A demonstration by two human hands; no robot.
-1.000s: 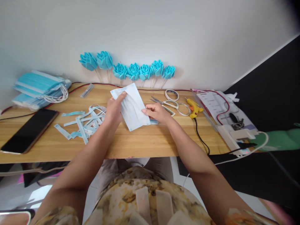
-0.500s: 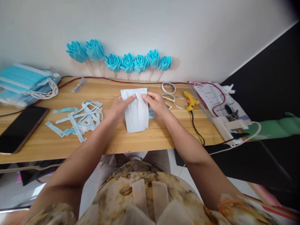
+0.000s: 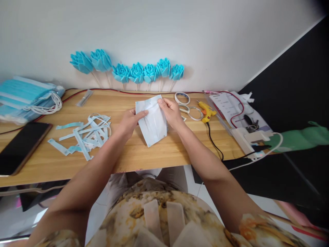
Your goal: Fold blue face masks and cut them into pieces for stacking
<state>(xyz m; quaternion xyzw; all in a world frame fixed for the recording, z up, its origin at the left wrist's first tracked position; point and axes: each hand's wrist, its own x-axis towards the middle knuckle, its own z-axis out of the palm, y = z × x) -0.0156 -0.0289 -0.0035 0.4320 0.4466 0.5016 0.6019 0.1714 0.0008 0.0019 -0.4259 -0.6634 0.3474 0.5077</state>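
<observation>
A pale, pleated sheet of face mask material, without ear loops in view, is held up over the middle of the wooden table. My left hand is closed on its left edge, thumb on the front face. My right hand pinches the upper right edge, with the thumb near the top. The fingers behind the sheet are hidden. The sheet is tilted, its lower end hanging above the table. To the left lies a loose pile of cut mask strips with white cords among them.
Blue flowers on sticks lean against the wall. Tape rolls and a yellow glue gun lie on the right, near a power strip. A stack of blue masks and a phone are on the left.
The sheet has turned from nearly upright to a slant, its lower end shifting right. My right hand has moved slightly up relative to my left. Both hands keep hold.
</observation>
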